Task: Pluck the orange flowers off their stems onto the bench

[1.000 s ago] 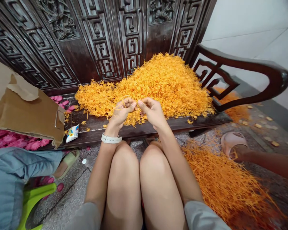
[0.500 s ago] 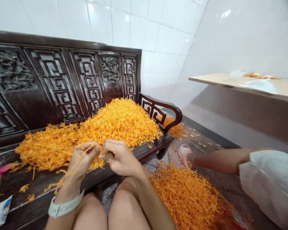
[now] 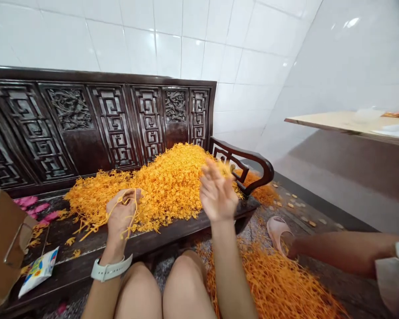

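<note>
- At the left end of the carved wooden surface (image 3: 58,277), a brown paper bag (image 3: 3,241) and a printed packet (image 3: 39,271) sit by the front edge.
- Mid-surface, the left hand (image 3: 121,217) curls closed on looped orange strands (image 3: 130,217), before a heap of orange strands (image 3: 166,186).
- Just right, the right hand (image 3: 217,190) hangs open and empty, fingers spread, over the heap.
- On the floor (image 3: 346,261) further right, loose orange fibres (image 3: 262,283) lie beside a pink slipper (image 3: 276,232).

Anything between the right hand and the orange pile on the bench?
Nothing visible. The open right hand is raised over the front of the orange pile, with no object between them.
</note>
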Demonstrator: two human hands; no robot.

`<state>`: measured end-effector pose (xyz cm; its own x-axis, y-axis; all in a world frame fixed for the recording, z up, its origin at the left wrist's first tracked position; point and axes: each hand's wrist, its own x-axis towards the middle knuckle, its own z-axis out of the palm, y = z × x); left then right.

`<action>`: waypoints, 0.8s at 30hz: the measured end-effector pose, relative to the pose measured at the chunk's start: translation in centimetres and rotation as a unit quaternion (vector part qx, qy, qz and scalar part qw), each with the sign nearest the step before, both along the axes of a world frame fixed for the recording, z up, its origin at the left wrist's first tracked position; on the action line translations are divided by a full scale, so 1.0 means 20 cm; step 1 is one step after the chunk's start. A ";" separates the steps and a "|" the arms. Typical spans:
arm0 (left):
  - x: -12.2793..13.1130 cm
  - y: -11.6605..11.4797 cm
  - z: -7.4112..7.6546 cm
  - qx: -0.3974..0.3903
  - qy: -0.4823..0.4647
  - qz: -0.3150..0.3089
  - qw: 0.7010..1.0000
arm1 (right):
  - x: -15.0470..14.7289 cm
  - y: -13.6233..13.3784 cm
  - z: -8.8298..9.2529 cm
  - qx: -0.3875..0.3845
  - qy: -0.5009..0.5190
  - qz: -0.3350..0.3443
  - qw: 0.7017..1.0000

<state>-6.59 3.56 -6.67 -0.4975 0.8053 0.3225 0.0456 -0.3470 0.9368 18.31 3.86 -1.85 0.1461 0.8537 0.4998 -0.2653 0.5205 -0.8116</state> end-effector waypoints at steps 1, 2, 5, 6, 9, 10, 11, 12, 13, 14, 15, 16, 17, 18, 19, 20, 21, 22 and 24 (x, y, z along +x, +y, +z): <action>0.01 0.00 0.00 -0.005 -0.048 -0.006 0.999 | -0.03 0.03 -0.02 -0.023 0.056 -0.027 0.998; 0.02 0.01 -0.01 -0.010 -0.096 -0.021 0.995 | -0.06 0.06 -0.05 -0.048 0.108 -0.049 0.992; 0.03 0.02 -0.02 -0.022 -0.199 -0.090 0.976 | -0.15 0.09 -0.13 -0.115 0.162 -0.064 0.978; 0.04 0.01 -0.02 -0.027 -0.216 -0.109 0.970 | -0.16 0.08 -0.15 -0.119 0.128 -0.049 0.983; 0.08 0.00 0.01 -0.036 -0.242 -0.151 0.958 | -0.20 0.06 -0.18 -0.101 -0.029 0.010 0.994; 0.09 0.00 0.02 -0.035 -0.248 -0.161 0.955 | -0.21 0.05 -0.18 -0.091 -0.085 0.034 0.992; 0.10 0.00 0.03 -0.034 -0.252 -0.173 0.952 | -0.22 0.05 -0.19 -0.080 -0.138 0.058 0.985; 0.12 0.01 0.04 -0.030 -0.254 -0.186 0.949 | -0.24 0.05 -0.19 -0.069 -0.185 0.079 0.977; 0.13 0.01 0.04 -0.027 -0.254 -0.198 0.946 | -0.25 0.05 -0.20 -0.059 -0.222 0.094 0.969; 0.13 0.02 0.05 -0.024 -0.252 -0.208 0.945 | -0.27 0.05 -0.20 -0.050 -0.248 0.104 0.962; 0.14 0.02 0.04 -0.021 -0.247 -0.213 0.945 | -0.28 0.05 -0.21 -0.042 -0.264 0.113 0.957; 0.14 0.02 0.04 -0.020 -0.241 -0.214 0.946 | -0.30 0.04 -0.23 -0.035 -0.272 0.122 0.954; 0.14 0.03 0.03 -0.020 -0.233 -0.211 0.949 | -0.30 0.05 -0.24 -0.029 -0.273 0.128 0.953; 0.14 0.03 0.02 -0.018 -0.226 -0.208 0.952 | -0.31 0.05 -0.25 -0.024 -0.270 0.129 0.954; 0.14 0.03 0.01 -0.016 -0.221 -0.206 0.953 | -0.31 0.05 -0.26 -0.018 -0.264 0.122 0.956; 0.13 0.04 0.01 -0.013 -0.218 -0.208 0.954 | -0.31 0.06 -0.27 -0.011 -0.259 0.108 0.960; 0.13 0.04 0.00 -0.007 -0.219 -0.208 0.953 | -0.31 0.06 -0.27 -0.005 -0.254 0.090 0.963; 0.13 0.04 0.00 0.000 -0.223 -0.206 0.953 | -0.31 0.07 -0.28 0.003 -0.252 0.070 0.965; 0.13 0.04 0.00 0.015 -0.234 -0.196 0.952 | -0.32 0.07 -0.28 0.029 -0.258 0.041 0.965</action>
